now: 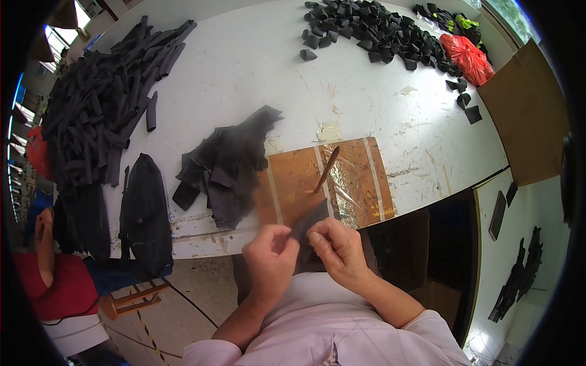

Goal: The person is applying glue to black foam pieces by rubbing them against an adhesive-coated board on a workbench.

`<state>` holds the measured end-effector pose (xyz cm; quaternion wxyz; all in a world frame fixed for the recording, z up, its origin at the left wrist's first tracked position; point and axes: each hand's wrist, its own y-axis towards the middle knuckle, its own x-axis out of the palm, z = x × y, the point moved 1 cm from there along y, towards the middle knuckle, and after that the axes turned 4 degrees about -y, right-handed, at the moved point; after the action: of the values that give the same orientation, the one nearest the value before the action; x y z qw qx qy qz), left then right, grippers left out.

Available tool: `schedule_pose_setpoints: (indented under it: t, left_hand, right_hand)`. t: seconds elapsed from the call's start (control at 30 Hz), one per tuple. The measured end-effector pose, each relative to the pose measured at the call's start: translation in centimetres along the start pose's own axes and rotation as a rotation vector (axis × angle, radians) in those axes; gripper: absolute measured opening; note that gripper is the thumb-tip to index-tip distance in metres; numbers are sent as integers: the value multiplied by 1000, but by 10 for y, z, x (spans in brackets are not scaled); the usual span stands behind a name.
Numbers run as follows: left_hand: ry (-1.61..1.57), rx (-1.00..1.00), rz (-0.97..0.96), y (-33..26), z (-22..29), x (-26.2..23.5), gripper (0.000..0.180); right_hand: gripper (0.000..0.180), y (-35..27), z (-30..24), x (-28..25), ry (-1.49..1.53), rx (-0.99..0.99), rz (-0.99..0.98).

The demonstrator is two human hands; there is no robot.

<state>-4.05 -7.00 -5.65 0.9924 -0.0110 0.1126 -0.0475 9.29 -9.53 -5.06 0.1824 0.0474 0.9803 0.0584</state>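
Observation:
A small piece of black fabric is stretched between my two hands, just off the table's near edge. One side of it is pinched in the thumb and fingers of my left hand. The thumb and forefinger of my right hand close on its other side. Beyond my hands, a brown board with clear tape strips lies on the table, and a brown pointed rod stands tilted on it. To the left of the board, a loose heap of flat black fabric pieces partly overlaps its edge.
Dark strips are piled far left on the white table. Small folded black pieces and a red plastic bag lie at the back right, near a cardboard box. Another person's arm and a stool are at left.

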Motion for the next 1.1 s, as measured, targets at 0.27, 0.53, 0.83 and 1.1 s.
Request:
schedule_pose_setpoints:
  t: [0.27, 0.53, 0.83, 1.1]
  left_hand:
    - [-169, -83, -76, -2, 2, 6, 11]
    - [-3, 73, 41, 1, -10, 7, 15]
    - [-841, -550, -259, 13, -4, -13, 21]
    - [-469, -204, 25, 11, -6, 0, 18]
  right_hand:
    - [24, 1, 2, 3, -52, -106, 61]
    - [21, 3, 10, 19, -568, -335, 77]
    - [8, 6, 24, 7, 836, 494, -166]
    - [19, 7, 22, 13, 1119, 603, -281]
